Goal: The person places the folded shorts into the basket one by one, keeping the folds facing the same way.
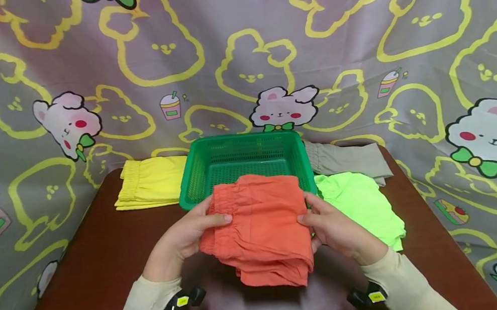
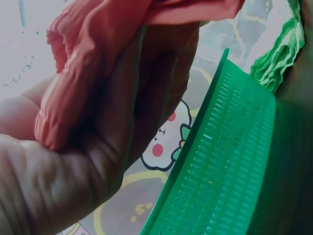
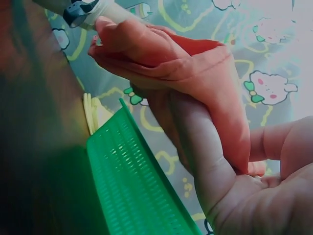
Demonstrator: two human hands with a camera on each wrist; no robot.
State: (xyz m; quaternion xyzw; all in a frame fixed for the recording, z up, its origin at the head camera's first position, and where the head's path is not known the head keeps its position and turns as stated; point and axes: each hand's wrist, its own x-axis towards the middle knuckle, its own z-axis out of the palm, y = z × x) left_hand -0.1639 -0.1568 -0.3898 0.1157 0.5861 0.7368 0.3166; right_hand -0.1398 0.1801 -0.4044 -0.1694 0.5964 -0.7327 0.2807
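A folded pair of orange shorts (image 1: 262, 226) with a gathered elastic waistband is held up in front of the basket. My left hand (image 1: 184, 237) grips its waistband side, thumb on the front and fingers behind. On the opposite side my right hand (image 1: 333, 224) pinches the folded edge, thumb in front. In the left wrist view the orange cloth (image 2: 93, 58) lies between thumb and fingers. The right wrist view shows fingers under the orange cloth (image 3: 215, 88). Behind the shorts stands a green plastic basket (image 1: 245, 147), its near side partly hidden by them.
Folded yellow shorts (image 1: 153, 180) lie left of the basket. To its right are a folded grey garment (image 1: 351, 159) and, nearer, a bright green garment (image 1: 361, 209). All stand on a dark brown table (image 1: 75, 284), with a patterned cloth curtain (image 1: 227, 36) behind.
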